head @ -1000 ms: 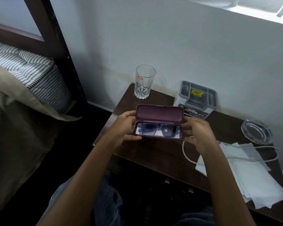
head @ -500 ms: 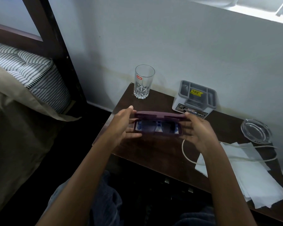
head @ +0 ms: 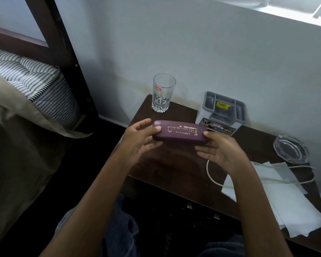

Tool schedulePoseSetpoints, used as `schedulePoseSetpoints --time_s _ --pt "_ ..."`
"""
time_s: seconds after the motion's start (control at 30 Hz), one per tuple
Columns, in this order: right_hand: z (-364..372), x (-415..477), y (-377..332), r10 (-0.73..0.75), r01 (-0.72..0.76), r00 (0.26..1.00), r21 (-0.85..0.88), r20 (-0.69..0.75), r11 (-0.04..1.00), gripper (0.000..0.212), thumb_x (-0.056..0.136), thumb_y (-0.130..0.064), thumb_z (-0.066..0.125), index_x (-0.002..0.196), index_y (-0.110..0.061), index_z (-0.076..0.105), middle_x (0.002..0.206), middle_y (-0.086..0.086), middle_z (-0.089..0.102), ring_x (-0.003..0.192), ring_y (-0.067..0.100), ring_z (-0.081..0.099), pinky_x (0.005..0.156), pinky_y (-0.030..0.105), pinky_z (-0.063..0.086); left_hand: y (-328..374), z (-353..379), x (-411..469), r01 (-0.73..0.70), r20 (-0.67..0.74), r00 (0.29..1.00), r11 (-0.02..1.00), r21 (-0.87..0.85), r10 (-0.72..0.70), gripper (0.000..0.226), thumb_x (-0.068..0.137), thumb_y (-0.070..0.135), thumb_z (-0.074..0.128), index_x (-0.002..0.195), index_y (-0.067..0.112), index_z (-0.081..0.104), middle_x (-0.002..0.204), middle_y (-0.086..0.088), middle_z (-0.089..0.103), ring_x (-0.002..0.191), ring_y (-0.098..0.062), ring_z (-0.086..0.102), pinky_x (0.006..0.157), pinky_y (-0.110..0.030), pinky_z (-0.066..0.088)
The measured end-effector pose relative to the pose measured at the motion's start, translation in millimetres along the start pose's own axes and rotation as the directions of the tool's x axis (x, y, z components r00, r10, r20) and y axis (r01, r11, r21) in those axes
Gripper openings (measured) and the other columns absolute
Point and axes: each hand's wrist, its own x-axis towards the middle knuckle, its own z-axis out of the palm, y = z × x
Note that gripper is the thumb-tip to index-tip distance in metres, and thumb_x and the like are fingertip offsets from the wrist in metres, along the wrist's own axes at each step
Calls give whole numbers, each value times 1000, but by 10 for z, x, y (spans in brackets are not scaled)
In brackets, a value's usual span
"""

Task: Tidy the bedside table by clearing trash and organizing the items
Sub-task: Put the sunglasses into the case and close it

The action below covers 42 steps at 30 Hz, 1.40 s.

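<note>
At frame centre I see the closed maroon spectacle case (head: 180,133) held above the counter (head: 167,164). The left hand (head: 139,140) pinches its left end, and the right hand (head: 220,151) grips its right end, fingers loosely curled beneath.

The maroon spectacle case (head: 180,133) carries gold print: "M 9861564871" on top and "ROURKELA" below, with an ornate middle line too blurred to read. Behind the case to its left, the glass (head: 163,93) bears a red label (head: 158,88) reading "cello". Behind the case to its right, the grey organiser (head: 223,113) has a front strip (head: 219,127) ending in "OPEL". Its yellow sticker (head: 223,105) is too small to read. Far right of the case, the ashtray (head: 291,149) rim lettering is illegible.
</note>
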Motion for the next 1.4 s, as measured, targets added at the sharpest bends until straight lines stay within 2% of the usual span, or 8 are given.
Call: schedulePoseSetpoints --time_s 0.2,0.47,0.77,0.97,1.03,1.13,1.27,1.4 --pt "56 22 9 -15 15 1000 22 5 1000 6 85 -8 61 87 -13 59 84 10 65 70 20 63 67 30 49 -18 11 4 67 -44 996 985 -156 -75 11 83 -1 63 92 6 63 64 -7 72 62 -15 70 70 -28 57" --pt "87 15 8 10 -10 1000 10 -26 1000 10 85 -3 59 87 -13 59 80 8 64 70 17 59 65 27 46 -31 -17 20 14 -74 997 1000 27 -12 16 83 4 65 93 16 64 59 6 70 52 -3 65 67 -20 53" --pt "91 26 23 -17 16 999 -25 -36 1000 11 86 -2 59 84 -13 60 75 8 63 65 16 57 60 24 44 -31 16 -41 -117 -107 984 975 187 139 25 83 7 66 107 14 61 89 -4 68 75 -10 66 68 -19 55" --pt "-66 72 50 -130 122 969 -47 -210 991 13 85 -4 62 80 -14 56 80 9 64 66 18 60 62 26 49 -266 235 85 -231 -153 939 895 382 308 19 79 12 72 95 16 63 99 -9 69 94 -24 66 88 -41 54" --pt "-232 154 76 -230 185 907 -156 -354 970 9 85 -6 63 82 -12 57 86 13 65 69 22 62 66 32 53 -397 452 174 -274 -64 938 840 468 342 19 85 12 66 104 13 65 105 -7 69 96 -21 65 91 -36 51" --pt "-493 218 102 -364 175 816 -409 -449 896 9 86 -11 60 92 -5 64 86 12 65 81 27 63 79 38 51 -571 734 274 -339 79 912 635 694 402 31 88 11 59 118 11 64 107 4 59 100 -8 55 86 -15 39" --pt "-743 299 148 -404 98 827 -608 -390 788 18 87 -14 49 84 -3 64 80 14 65 84 33 59 74 38 46 -810 861 414 -293 145 930 444 847 338 39 89 19 53 126 26 59 125 -2 58 118 -22 53 101 -40 39" --pt "-825 394 224 -298 -12 894 -680 -336 733 27 87 -18 42 103 -16 64 100 14 66 103 36 54 84 39 43 -908 929 498 -254 149 929 292 922 339 44 93 23 47 136 25 49 138 1 50 129 -21 42 103 -39 28"
